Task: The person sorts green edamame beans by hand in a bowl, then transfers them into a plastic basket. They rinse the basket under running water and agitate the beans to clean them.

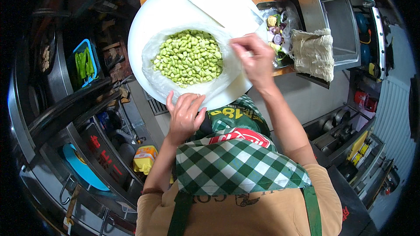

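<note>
A clear plastic bag (152, 65) lies wide open on a round white cutting board (141, 16), with many shelled green beans (188, 57) inside. At the bag's near edge rests my left hand (185, 113), its fingers apart on the plastic and its thumb out to the side. My right hand (256, 60), blurred by motion, has its fingers closed at the bag's right rim, where plastic appears pinched. Across the far right of the board lies a wide, flat, rectangular blade (216, 3) that reflects bright light; I cannot make out its handle.
A metal tray (265, 6) right of the board holds sliced onion (277, 39), other vegetable pieces and plastic film. A beige cloth (312, 52) hangs beside it. To the left, a blue basket (95, 60) holds green peppers (83, 64). A yellow container (144, 159) stands low at left.
</note>
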`<action>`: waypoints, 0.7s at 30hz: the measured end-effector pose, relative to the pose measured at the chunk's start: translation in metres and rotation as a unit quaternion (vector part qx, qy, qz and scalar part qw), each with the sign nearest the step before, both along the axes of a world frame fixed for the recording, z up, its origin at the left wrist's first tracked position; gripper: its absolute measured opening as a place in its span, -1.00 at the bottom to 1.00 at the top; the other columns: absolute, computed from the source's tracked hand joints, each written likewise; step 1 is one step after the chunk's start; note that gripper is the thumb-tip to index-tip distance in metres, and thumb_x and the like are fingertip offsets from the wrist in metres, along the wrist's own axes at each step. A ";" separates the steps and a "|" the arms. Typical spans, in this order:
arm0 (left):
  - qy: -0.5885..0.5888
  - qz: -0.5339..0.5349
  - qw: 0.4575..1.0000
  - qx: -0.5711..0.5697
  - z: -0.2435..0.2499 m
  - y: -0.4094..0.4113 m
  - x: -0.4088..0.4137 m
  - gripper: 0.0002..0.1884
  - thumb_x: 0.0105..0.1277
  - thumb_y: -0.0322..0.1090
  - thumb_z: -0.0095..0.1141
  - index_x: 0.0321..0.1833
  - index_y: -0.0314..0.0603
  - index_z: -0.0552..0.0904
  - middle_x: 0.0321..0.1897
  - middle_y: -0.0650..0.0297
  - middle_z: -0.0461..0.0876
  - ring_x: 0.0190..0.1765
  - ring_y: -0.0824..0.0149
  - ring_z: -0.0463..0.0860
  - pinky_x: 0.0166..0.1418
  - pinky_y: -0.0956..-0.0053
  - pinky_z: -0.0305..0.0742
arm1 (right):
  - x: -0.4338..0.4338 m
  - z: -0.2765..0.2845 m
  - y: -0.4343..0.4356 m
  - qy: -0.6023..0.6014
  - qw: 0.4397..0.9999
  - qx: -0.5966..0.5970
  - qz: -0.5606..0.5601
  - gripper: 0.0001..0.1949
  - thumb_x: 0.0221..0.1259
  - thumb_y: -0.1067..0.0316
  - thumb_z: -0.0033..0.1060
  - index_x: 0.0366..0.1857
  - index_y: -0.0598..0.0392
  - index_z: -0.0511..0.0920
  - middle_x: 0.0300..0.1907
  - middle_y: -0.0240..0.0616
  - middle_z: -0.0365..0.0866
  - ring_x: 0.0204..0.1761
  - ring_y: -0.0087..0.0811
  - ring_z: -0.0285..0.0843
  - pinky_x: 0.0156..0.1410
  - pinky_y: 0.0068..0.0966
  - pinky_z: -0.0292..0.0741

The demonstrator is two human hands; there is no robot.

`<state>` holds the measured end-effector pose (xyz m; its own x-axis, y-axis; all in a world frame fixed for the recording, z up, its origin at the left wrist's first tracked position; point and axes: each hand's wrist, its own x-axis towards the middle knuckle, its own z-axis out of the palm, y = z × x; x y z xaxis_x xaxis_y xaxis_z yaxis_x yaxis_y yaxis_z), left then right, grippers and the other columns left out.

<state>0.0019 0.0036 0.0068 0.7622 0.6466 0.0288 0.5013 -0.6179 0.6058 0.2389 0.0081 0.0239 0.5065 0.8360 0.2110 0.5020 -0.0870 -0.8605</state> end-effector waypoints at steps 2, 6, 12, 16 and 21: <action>-0.003 0.005 1.000 -0.004 -0.003 -0.002 -0.003 -0.64 0.00 -0.36 0.28 -0.08 -0.15 0.63 -0.11 0.28 0.56 0.01 0.27 0.53 0.37 -0.01 -0.07 | 0.028 0.002 -0.013 -0.052 0.994 0.000 -0.093 -0.87 0.01 0.47 0.33 -0.54 0.16 0.51 -0.55 -0.22 0.56 -0.48 -0.39 0.56 -0.38 -0.48 0.46; -0.007 0.015 1.000 -0.004 0.000 0.000 0.004 -0.63 0.01 -0.36 0.28 -0.04 -0.14 0.62 0.05 0.23 0.52 0.13 0.23 0.50 0.38 -0.02 -0.08 | 0.096 -0.036 -0.038 -0.173 0.962 -0.139 -0.158 -0.82 0.03 0.57 0.25 -0.33 0.19 0.43 -0.45 -0.13 0.56 -0.41 -0.31 0.58 -0.31 -0.39 0.50; 0.047 -0.053 0.997 0.002 -0.015 -0.007 0.011 -0.48 0.03 -0.31 0.26 0.12 -0.15 0.53 0.17 0.19 0.47 0.25 0.23 0.40 0.37 -0.10 -0.13 | 0.026 -0.017 -0.031 -0.243 0.967 -0.077 0.023 -0.55 -0.17 0.77 0.03 -0.08 0.15 0.47 -0.14 -0.11 0.52 -0.17 -0.18 0.58 -0.13 -0.39 0.54; 0.038 -0.043 0.998 -0.005 -0.006 -0.008 0.005 -0.51 0.05 -0.31 0.25 0.11 -0.18 0.55 0.16 0.18 0.50 0.25 0.25 0.43 0.38 0.00 -0.05 | -0.015 -0.020 -0.026 -0.173 0.975 -0.035 0.138 -0.68 -0.19 0.72 0.07 -0.28 0.14 0.56 -0.21 -0.20 0.59 -0.16 -0.17 0.57 -0.06 -0.35 0.52; 0.011 -0.046 0.999 -0.015 0.005 0.000 -0.004 -0.58 0.06 -0.37 0.23 0.05 -0.20 0.59 0.16 0.16 0.50 0.26 0.19 0.43 0.32 0.13 0.17 | -0.020 -0.022 -0.007 -0.138 0.985 -0.024 0.103 -0.70 -0.17 0.71 0.08 -0.27 0.19 0.58 -0.20 -0.15 0.59 -0.14 -0.15 0.57 -0.05 -0.35 0.53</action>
<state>-0.0019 0.0038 0.0116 0.8182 0.5749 -0.0071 0.4575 -0.6436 0.6136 0.2190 0.0009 0.0015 0.2551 0.9271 0.2744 0.7270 0.0032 -0.6866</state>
